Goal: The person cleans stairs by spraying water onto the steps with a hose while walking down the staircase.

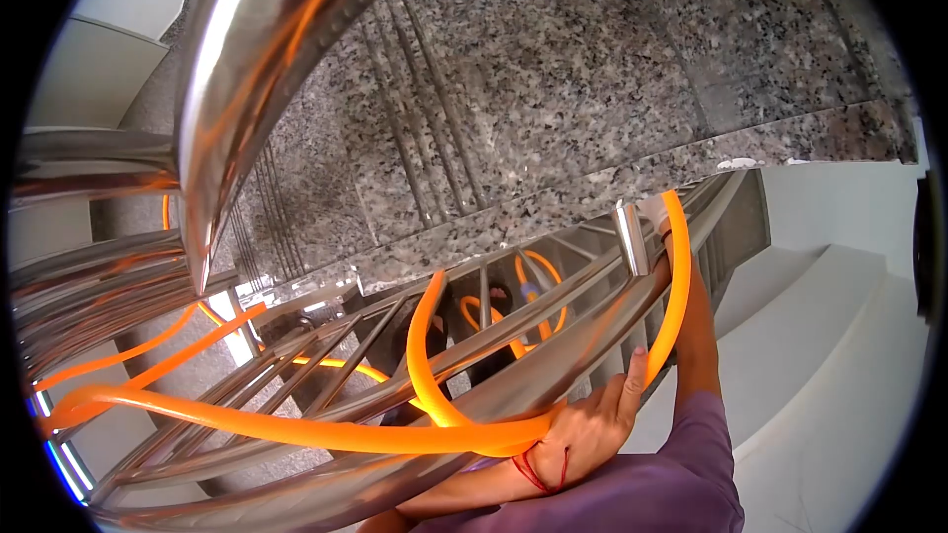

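Note:
An orange hose (pixel 296 426) runs across the steel handrail from the left to my left hand (pixel 592 410). This hand, with a red string round the wrist, is closed on the hose while one finger points up along it. A bend of the same-coloured hose (pixel 678 276) rises beside my right forearm toward the stone edge. At its top is my right hand (pixel 654 212), partly covered by a short steel post (pixel 632 237); its fingers are hidden. Another length of hose (pixel 420 345) loops up over the railing near the middle.
A curved steel handrail (pixel 222 79) crosses close to the camera. Speckled granite steps (pixel 553 69) with grooved lines fill the top. Steel railing bars (pixel 346 365) slope below the stone edge. Through them show coiled hose (pixel 538 301) and dark shapes. White ledges (pixel 790 336) stand at right.

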Demonstrator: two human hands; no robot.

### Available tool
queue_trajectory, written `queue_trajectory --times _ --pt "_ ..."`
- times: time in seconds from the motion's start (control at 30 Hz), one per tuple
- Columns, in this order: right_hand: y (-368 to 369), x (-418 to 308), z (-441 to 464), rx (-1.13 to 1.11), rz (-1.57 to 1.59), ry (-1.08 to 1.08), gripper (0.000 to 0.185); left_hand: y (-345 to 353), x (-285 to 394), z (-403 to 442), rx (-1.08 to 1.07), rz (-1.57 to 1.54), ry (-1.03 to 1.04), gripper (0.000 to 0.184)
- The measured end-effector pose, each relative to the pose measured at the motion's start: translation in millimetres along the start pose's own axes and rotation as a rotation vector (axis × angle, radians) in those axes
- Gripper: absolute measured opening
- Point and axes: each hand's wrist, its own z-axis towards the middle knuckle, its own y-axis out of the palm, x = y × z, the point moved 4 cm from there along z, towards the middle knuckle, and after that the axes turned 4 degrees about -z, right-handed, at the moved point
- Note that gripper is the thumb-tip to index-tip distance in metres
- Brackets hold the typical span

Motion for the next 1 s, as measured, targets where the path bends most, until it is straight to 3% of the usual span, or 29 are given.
queue_trajectory --times 1.0 --pt "-0.2 2.6 -8.0 -0.049 -0.046 0.018 0.025 4.7 -1.7 1.1 0.042 0.042 -0.032 0.057"
